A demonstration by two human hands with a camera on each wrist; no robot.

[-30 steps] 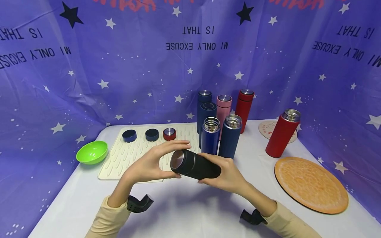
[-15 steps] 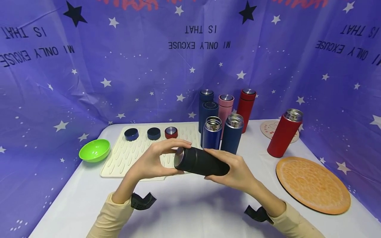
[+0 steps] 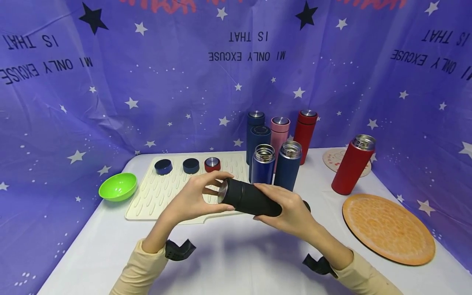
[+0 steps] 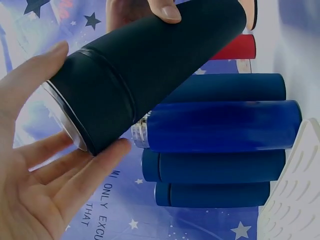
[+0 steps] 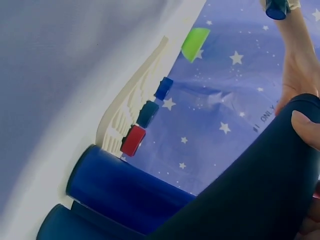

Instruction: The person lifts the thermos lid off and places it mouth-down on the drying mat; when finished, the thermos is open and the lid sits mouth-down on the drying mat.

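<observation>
A black thermos point(image 3: 254, 198) is held in the air over the front of the table, lying nearly level with its steel-topped lid point(image 3: 232, 193) toward the left. My right hand point(image 3: 289, 209) grips its body, thumb below and fingers over the top. At the lid end, my left hand point(image 3: 191, 198) pinches the lid's edge between thumb and fingertips, the palm apart from the steel top. The left wrist view shows the lid point(image 4: 95, 102) seated on the body, a seam between them. In the right wrist view, the thermos point(image 5: 250, 185) slants up toward the left hand point(image 5: 300, 75).
Behind stand a blue lidless thermos point(image 3: 262, 170), a navy lidless one point(image 3: 287, 170) and several capped ones. Three lids, one red point(image 3: 212, 164), sit on a cream mat point(image 3: 147, 205). A green bowl point(image 3: 118, 186) is left; a lidless red thermos point(image 3: 352, 168) and orange round mat point(image 3: 387, 229) are right.
Both hands have shifted slightly right with the black thermos, which has turned so its steel top faces more to the left. The left fingers have shifted around the lid.
</observation>
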